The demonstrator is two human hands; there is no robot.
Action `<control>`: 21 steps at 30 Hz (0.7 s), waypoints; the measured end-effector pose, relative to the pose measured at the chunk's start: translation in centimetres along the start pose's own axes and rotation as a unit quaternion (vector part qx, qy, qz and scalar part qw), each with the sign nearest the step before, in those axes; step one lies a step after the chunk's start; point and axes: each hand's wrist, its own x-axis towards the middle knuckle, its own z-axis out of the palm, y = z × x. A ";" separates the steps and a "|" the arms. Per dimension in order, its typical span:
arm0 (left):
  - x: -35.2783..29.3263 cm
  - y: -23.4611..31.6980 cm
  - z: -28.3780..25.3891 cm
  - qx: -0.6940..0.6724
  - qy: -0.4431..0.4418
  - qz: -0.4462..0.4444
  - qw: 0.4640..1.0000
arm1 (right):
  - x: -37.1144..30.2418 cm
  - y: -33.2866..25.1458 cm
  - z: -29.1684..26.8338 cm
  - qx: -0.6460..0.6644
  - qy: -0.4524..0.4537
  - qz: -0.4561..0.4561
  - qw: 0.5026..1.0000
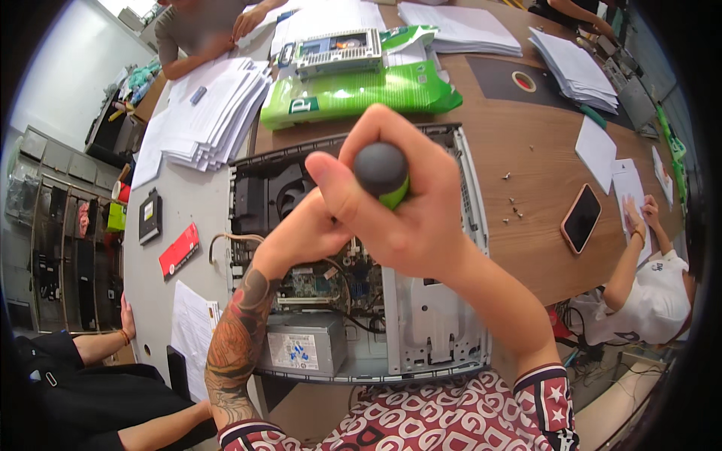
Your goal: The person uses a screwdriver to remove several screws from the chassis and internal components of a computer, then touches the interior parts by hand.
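wooden table (519, 267), computer (365, 289) beneath hands (414, 207)

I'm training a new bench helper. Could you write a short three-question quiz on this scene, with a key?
1. Which of the wearer's hands is wrapped around the tool handle?
2. True or false: the phone lies to the left of the open computer case.
3. What lies on the wooden table between that case and the phone?
A) a red packet
B) small screws
C) a green bag

Key:
1. The right hand.
2. False; it lies to the right.
3. B.
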 end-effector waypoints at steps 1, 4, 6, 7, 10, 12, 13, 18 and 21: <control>0.3 0.8 0.1 -0.037 -0.004 -0.026 0.999 | -0.1 -0.1 0.0 0.002 -0.001 0.009 1.000; 0.6 0.9 0.3 -0.066 -0.006 -0.033 0.997 | 0.0 -0.1 0.1 0.024 -0.014 0.012 1.000; 0.5 0.3 0.2 -0.036 -0.003 0.002 0.999 | 0.1 0.0 0.1 0.037 -0.027 0.019 0.999; 0.5 -0.2 0.2 -0.012 -0.001 0.026 1.000 | 0.2 0.0 0.1 0.048 -0.037 0.023 0.998; -0.2 0.4 -0.2 0.066 0.009 0.087 0.994 | 0.6 -1.2 0.5 0.065 -0.063 0.034 0.995; 0.2 -0.4 0.2 0.090 0.006 0.124 0.988 | 0.6 -0.8 0.3 0.052 -0.063 0.036 0.996; 0.5 -0.8 0.3 0.101 0.005 0.141 0.985 | 0.5 -0.5 0.0 0.050 -0.052 0.036 0.997; 1.2 -1.1 0.7 0.125 0.031 0.216 0.968 | 0.4 -0.3 -1.3 0.038 -0.026 0.048 0.998; 1.0 -1.2 0.5 0.138 0.021 0.212 0.967 | 0.3 -0.2 -1.4 0.091 -0.030 0.068 0.993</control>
